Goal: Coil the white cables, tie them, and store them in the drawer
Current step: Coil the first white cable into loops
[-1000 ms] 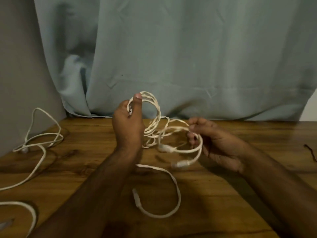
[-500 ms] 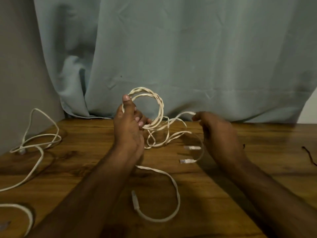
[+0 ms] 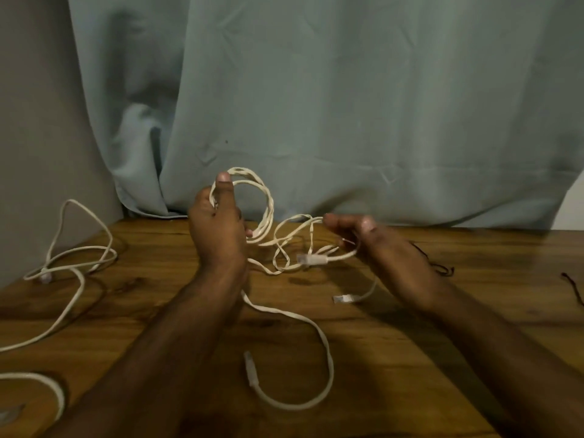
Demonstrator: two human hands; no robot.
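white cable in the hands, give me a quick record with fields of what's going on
left hand: shut on coiled white cable, loops upright above wooden table
right hand: pinching a loose strand of it
loose tail: trails on table, connector at its end
second white cable: uncoiled, far left on table
dark string: right edge
backdrop: pale curtain
drawer: not visible

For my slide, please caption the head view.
Left hand holds white cable coil; right hand feeds loose strand over wooden table.
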